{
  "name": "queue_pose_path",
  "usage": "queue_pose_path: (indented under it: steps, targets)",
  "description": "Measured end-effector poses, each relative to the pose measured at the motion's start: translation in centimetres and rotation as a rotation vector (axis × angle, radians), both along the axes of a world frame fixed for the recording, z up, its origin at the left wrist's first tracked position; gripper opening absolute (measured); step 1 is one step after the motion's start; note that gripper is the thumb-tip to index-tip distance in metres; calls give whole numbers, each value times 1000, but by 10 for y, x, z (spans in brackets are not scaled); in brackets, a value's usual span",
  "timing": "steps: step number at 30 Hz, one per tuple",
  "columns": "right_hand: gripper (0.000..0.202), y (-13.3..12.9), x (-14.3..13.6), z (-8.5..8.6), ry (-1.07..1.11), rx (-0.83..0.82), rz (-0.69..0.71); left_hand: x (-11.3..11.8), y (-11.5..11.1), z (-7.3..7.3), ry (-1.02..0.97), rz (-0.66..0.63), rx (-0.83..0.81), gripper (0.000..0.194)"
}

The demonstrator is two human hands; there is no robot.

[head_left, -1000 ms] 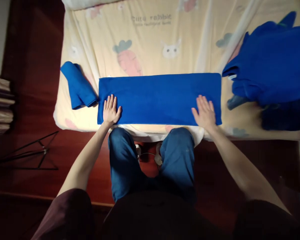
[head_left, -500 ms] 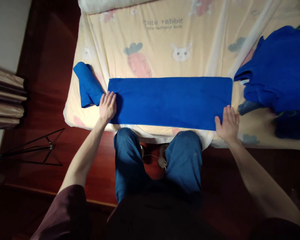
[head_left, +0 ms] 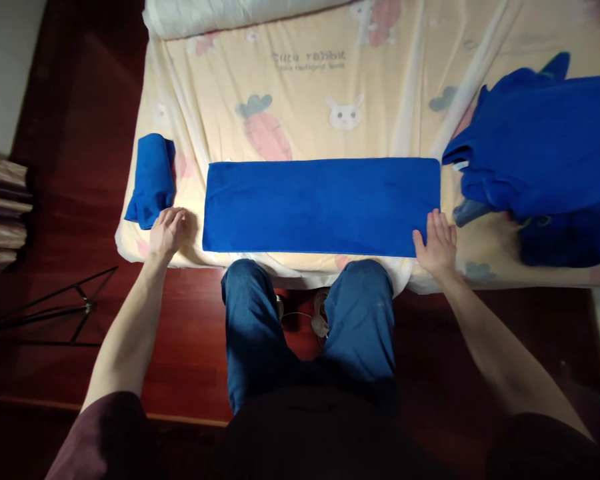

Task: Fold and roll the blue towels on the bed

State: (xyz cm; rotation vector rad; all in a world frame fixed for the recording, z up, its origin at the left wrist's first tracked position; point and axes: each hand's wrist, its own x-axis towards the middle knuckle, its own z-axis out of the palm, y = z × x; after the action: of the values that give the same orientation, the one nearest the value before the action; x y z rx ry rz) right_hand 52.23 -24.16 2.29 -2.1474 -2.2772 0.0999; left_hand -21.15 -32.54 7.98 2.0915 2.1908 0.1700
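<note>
A long blue towel (head_left: pixel 320 207), folded into a flat strip, lies across the bed in front of my knees. My right hand (head_left: pixel 437 243) rests flat and open on its lower right corner, fingers stretched forward. My left hand (head_left: pixel 167 233) is off the strip, beside the lower end of a rolled blue towel (head_left: pixel 153 173) at the bed's left side. Its fingers are loosely bent and seem to touch that roll's edge, without gripping it. The left hand's palm side is hidden.
A heap of crumpled blue cloths (head_left: pixel 545 147) lies on the right of the bed. A yellow printed sheet (head_left: pixel 300 113) covers the bed, with a white roll (head_left: pixel 230 15) along its far edge. A black tripod (head_left: pixel 83 307) stands on the floor at left, near a curtain (head_left: pixel 3 217).
My left hand has left the strip's left end and moved left. The rolled towel has shifted left and turned more upright in view. My right hand stays at its corner.
</note>
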Motion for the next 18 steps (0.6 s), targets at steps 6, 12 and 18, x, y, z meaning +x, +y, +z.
queue_pose_path:
  steps: [6, 12, 18]
  targets:
    - [71, -2, -3, 5, 22, -8, -18, 34, 13, 18, -58, 211, 335, 47]
    - [71, 15, -73, 40, 40, 3, 40, 149, 48, 21, -186, -153, 241, 64]
    - [71, 44, -218, 35, 396, -173, 501, 292, 100, -22, -271, -334, 63, 71]
